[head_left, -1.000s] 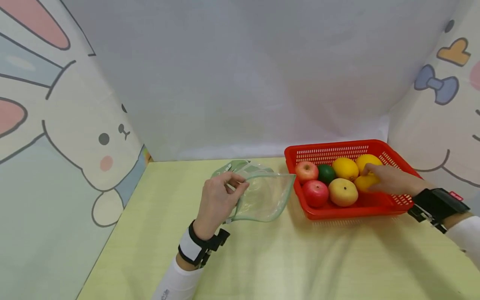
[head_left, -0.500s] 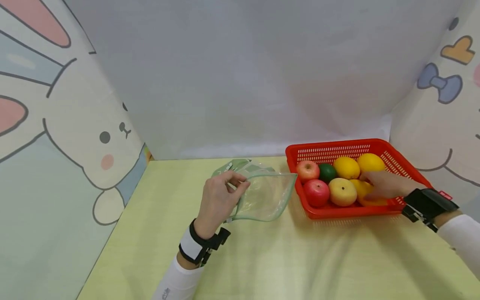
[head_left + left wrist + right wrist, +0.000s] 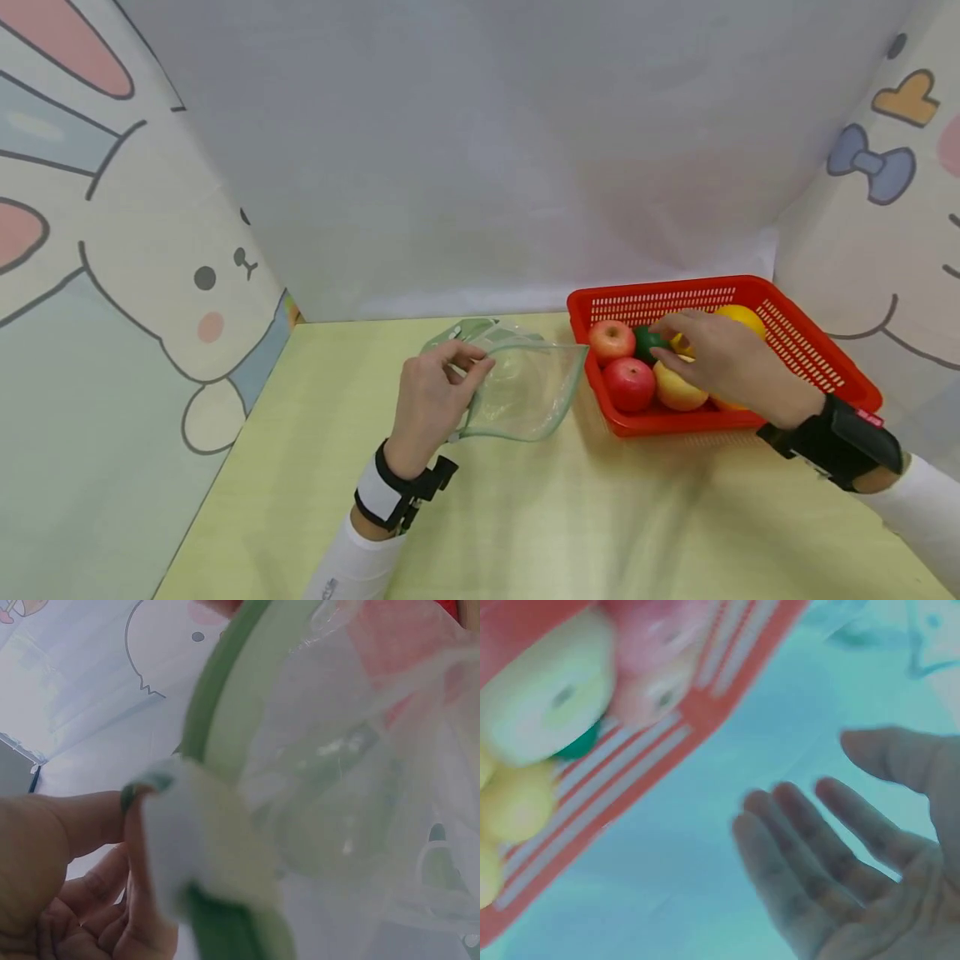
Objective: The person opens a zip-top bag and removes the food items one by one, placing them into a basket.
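My left hand (image 3: 467, 363) pinches the near rim of a clear zip bag (image 3: 528, 392) with a green edge and holds it raised above the yellow table, its mouth turned toward the basket. Close up, the bag's green edge (image 3: 225, 712) runs past my left hand's fingers (image 3: 67, 847). My right hand (image 3: 667, 340) hovers over the fruit in the red basket (image 3: 821, 354), fingers spread and holding nothing. My right hand's fingers (image 3: 795, 832) are straight in the right wrist view. Below them lie a green lime (image 3: 645, 340), a yellow apple (image 3: 673, 390) and two red apples (image 3: 628, 383).
A lemon (image 3: 744, 317) lies at the back of the basket behind my right hand. Cartoon-printed cloth walls close in the left, back and right sides. The table (image 3: 525, 517) stretches toward me in front of the bag and basket.
My right hand has come off the yellow fruit at the basket's right side and moved left over its middle. The left hand and bag have stayed in place.
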`<state>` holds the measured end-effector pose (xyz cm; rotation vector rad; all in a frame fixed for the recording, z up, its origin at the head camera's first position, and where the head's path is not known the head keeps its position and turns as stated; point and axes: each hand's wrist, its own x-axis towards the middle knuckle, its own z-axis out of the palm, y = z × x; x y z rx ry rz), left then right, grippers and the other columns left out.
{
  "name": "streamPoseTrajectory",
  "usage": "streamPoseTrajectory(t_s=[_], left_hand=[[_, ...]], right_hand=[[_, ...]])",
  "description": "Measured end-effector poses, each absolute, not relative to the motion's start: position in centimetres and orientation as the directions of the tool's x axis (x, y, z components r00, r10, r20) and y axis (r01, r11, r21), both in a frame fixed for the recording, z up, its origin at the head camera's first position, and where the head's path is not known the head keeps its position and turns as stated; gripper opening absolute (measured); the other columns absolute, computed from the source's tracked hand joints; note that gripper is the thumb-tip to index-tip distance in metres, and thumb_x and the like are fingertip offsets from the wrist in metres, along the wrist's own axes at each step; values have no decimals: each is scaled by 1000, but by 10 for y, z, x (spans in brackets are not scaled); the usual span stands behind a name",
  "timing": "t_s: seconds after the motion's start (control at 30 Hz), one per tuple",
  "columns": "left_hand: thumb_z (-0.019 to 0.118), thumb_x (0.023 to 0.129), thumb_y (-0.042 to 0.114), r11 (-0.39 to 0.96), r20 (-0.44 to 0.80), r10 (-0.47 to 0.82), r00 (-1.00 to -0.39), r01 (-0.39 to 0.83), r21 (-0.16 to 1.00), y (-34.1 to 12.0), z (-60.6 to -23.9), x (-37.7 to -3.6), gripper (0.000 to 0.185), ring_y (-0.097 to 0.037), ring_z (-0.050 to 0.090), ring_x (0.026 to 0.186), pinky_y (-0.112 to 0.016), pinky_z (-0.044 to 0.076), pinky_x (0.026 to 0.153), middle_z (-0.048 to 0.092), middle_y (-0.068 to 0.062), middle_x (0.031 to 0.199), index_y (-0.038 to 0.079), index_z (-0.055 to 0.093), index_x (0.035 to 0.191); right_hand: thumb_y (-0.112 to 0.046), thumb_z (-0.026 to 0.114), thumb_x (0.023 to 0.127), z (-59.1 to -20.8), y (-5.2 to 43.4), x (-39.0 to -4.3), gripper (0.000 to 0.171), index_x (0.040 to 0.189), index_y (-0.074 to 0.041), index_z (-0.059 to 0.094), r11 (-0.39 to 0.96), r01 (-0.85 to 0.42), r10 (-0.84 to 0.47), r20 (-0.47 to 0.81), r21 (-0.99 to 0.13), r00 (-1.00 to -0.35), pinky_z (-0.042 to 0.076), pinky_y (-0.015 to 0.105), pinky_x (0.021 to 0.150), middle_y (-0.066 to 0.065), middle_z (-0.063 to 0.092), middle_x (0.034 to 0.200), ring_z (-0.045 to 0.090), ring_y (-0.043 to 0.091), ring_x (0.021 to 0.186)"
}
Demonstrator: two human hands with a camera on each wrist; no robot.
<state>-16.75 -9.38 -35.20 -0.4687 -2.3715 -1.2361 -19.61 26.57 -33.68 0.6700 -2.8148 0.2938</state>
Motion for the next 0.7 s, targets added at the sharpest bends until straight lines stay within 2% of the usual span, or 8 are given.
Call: streamPoseTrajectory(t_s=[0.1,0.13,0.23,0.27,0.33,0.43,0.6,0.7], left_hand=[[82,93,16,548,513,96,-853,475,688,-95,-353,-168,11,-13,67,59,-19,51,56,80,-8,82,7,81,97],[82,93,16,550,514,96,-852,476,687,-95,-353,-168,11,-12,67,59,-19,51,56,80,-8,82,7,81,97],[82,93,16,547,519,91,-850,478,687,-96,-352,-167,11,-13,66,59,-19,51,55,80,-8,83,6,81,97],[82,93,16,544,520,90,-850,479,689,-96,-351,-167,11,-13,66,58,-19,51,55,80,-9,83,6,81,97],[82,93,16,541,521,89,-849,480,690,-97,-352,-167,11,-14,67,59,-18,50,55,80,-9,84,6,81,98],[81,93,15,540,524,94,-846,486,687,-97,-353,-167,10,-13,66,58,-17,50,55,80,-9,84,6,81,98],[82,92,15,539,527,104,-844,493,683,-97,-355,-166,10,-10,64,58,-18,50,56,79,-8,83,6,81,98],[84,91,17,541,527,107,-843,495,681,-96,-355,-166,12,-10,64,58,-19,51,56,79,-7,83,7,82,98]], right_hand=[[-17,90,82,-337,225,-182,35,111,-5,73,785,-616,-535,431,-64,-727,62,34,67,8,72,93,63,17,73],[-17,91,82,-337,212,-179,36,112,-6,74,753,-656,-573,450,-39,-685,62,33,68,7,73,95,63,17,74],[-20,89,84,-343,174,-175,35,114,-9,74,660,-751,-679,450,26,-580,62,28,69,6,72,98,64,17,77],[-22,87,87,-345,163,-175,35,117,-10,74,642,-766,-707,416,38,-572,61,27,70,5,71,99,65,16,79],[-26,83,92,-350,140,-177,34,121,-11,74,634,-771,-741,331,57,-585,63,29,77,4,73,104,68,19,90],[-28,80,95,-359,110,-187,35,123,-9,73,634,-771,-763,209,60,-612,63,34,82,6,74,106,70,22,94],[-32,75,99,-372,70,-212,25,103,-8,76,715,-699,-699,-40,-31,-714,61,37,80,5,74,89,67,24,89],[-32,68,103,-386,55,-230,24,98,-10,75,727,-686,-683,-123,-26,-720,57,30,73,1,68,82,61,17,81]])
